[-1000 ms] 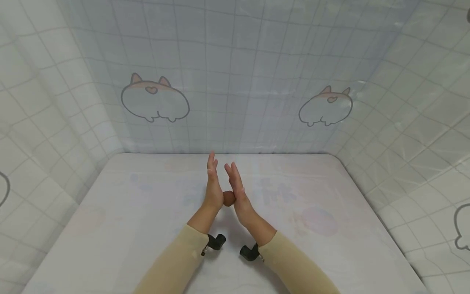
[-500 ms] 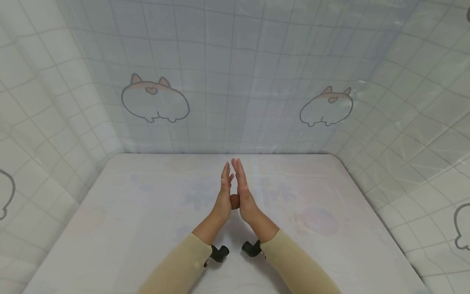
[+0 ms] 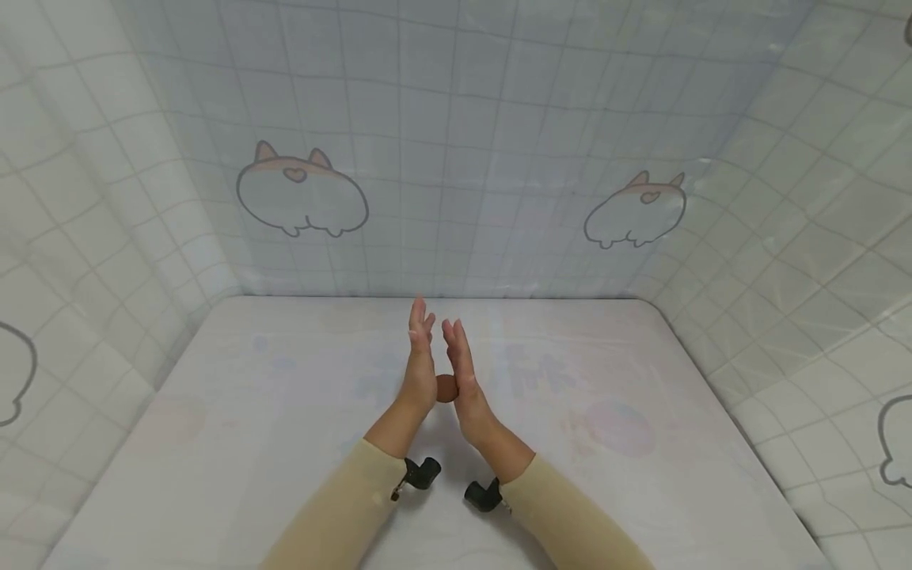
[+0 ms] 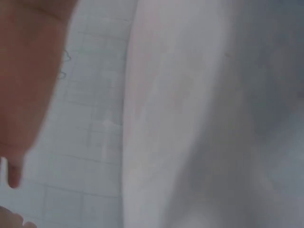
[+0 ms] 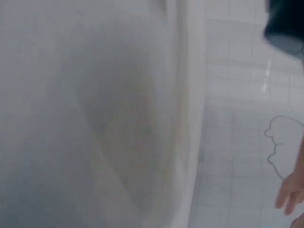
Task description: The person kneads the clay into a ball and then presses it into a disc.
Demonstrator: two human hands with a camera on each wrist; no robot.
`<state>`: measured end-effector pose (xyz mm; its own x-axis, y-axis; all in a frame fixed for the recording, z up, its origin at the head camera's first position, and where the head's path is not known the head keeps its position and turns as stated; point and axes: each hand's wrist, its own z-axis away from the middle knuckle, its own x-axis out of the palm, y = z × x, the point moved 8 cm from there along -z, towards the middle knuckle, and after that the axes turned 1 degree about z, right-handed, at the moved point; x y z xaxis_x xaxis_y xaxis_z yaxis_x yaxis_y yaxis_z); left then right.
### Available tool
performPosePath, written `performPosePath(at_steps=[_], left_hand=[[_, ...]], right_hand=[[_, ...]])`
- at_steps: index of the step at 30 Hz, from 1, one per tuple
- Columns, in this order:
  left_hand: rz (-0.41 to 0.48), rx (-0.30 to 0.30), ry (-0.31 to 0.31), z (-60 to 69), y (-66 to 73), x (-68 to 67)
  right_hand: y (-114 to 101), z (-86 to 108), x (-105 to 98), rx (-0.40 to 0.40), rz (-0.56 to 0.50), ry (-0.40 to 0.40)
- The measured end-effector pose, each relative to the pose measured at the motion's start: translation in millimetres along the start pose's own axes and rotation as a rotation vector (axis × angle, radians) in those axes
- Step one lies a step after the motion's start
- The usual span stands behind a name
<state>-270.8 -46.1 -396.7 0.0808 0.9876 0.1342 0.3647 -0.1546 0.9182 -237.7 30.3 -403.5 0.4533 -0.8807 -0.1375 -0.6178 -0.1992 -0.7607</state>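
Observation:
A small round brown ball (image 3: 446, 388) sits between the palms, above the table. My left hand (image 3: 419, 360) presses on its left side with straight fingers pointing away from me. From the other side my right hand (image 3: 468, 388) presses on it, fingers also straight. The fingertips of the two hands stand a little apart. In the left wrist view, part of a hand (image 4: 26, 80) shows at the left edge, and the ball is out of view. The right wrist view catches some fingers (image 5: 290, 192) at its right edge, again without the ball.
A pale cloth with faint prints covers the table (image 3: 235, 412). Behind it and at both sides hang grid-patterned curtains (image 3: 456, 198) with animal drawings. Black devices (image 3: 423, 473) are fixed at both wrists, near the sleeve cuffs.
Both hands moved right together, then back left with the ball between them. The left hand slid nearer and then farther from me, the right hand the opposite way.

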Motion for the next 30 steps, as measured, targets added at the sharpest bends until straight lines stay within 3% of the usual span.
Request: performPosePath(at_steps=[6,10,15,19,25,30], left_hand=[[-0.05,-0.068,-0.026,4.5,-18.2,-0.4],[-0.096,-0.085,-0.1,11.0,-23.4,9.8],[-0.085,-0.067,-0.188,17.6,-18.6,22.1],[-0.021,-0.016,-0.218,18.5,-4.4,27.8],[0.032,0.051,-0.192,12.7,15.3,26.1],[0.026,0.026,-0.147,9.2,12.4,20.1]], right_hand=[[-10,-3.8,-4,-0.054,0.044,0.049],[-8,-7.7,-12,-0.008,0.092,0.087],[3,-11.5,-23,0.051,0.138,0.106],[9,-10.2,-28,0.064,0.145,0.104],[7,-5.7,-22,0.025,0.082,0.081],[-4,-2.6,-13,-0.045,0.058,0.053]])
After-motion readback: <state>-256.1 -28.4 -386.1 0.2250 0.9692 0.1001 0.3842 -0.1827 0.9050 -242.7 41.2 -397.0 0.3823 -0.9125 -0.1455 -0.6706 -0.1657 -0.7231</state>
